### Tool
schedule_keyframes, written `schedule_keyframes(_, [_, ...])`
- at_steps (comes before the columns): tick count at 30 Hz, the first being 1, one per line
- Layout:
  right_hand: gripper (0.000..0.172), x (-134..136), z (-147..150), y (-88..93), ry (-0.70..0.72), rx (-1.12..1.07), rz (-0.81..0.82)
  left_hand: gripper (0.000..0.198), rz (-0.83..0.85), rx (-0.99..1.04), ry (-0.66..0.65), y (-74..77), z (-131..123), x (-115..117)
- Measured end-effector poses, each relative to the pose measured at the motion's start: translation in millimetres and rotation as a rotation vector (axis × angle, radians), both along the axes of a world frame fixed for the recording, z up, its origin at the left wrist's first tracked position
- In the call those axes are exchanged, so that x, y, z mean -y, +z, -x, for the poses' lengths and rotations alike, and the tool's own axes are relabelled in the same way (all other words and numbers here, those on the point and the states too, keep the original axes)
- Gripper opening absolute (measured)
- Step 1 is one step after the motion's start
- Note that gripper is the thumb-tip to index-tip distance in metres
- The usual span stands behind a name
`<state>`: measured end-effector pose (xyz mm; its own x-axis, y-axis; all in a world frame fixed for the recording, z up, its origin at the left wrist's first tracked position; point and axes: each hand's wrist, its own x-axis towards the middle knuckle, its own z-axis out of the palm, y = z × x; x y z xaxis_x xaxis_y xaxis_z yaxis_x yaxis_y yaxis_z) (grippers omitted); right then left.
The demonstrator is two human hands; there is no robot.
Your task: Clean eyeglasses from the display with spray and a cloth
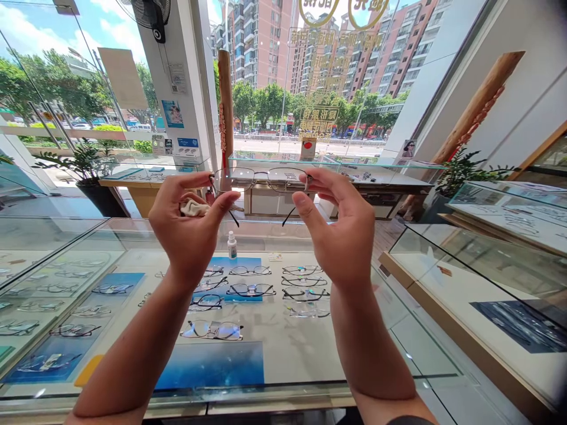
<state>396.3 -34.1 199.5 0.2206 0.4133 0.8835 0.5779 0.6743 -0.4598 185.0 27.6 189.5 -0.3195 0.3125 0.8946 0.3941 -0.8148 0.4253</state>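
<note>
A pair of thin-framed eyeglasses is held up in front of me, lenses facing the window and temple tips hanging toward me. My left hand pinches its left end between thumb and forefinger. Tucked in the curled fingers of that same hand is a crumpled pale cloth. At the other end, my right hand grips the frame by the right lens, fingers behind and thumb near the lower rim. Below the glasses, a small white bottle stands upright on the glass counter.
Under the glass countertop lie several rows of eyeglasses. Another display case stands at the right, and lower showcases line the window. Potted plants flank them. A fan hangs at the upper left.
</note>
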Motion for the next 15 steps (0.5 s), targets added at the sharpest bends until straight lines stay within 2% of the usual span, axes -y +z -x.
schedule_keyframes(15, [0.031, -15.6, -4.2, -4.2, 0.086, -0.010, 0.112, 0.043, -0.078, -0.086, 0.093, -3.8, 4.6, 4.9])
